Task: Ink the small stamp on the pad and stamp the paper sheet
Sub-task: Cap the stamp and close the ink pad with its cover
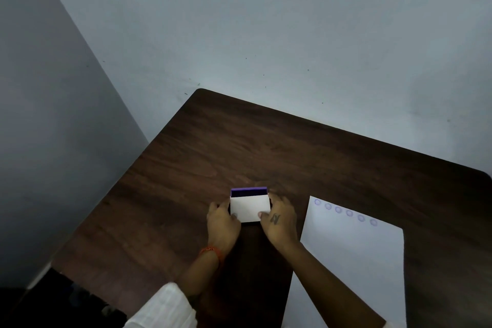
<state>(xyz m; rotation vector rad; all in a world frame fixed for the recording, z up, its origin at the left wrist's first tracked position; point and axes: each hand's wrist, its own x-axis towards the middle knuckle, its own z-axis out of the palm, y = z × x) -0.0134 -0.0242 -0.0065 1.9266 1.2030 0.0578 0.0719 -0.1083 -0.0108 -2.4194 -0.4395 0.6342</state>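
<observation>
The ink pad box (249, 208) lies on the dark wooden table (239, 146). It has a white lid, and its purple inner edge (249, 191) shows at the far side. My left hand (223, 224) grips the box's left side and my right hand (281, 221) grips its right side, thumbs on the lid. To the right lies the white paper sheet (354, 261), with a row of several round purple stamp marks (346, 212) along its far edge. The small stamp is not visible.
The table stands in a corner of pale grey walls (266, 21); its left edge runs diagonally and its far edge touches the wall. A dark floor area (53, 301) lies at the lower left. My left wrist wears an orange thread.
</observation>
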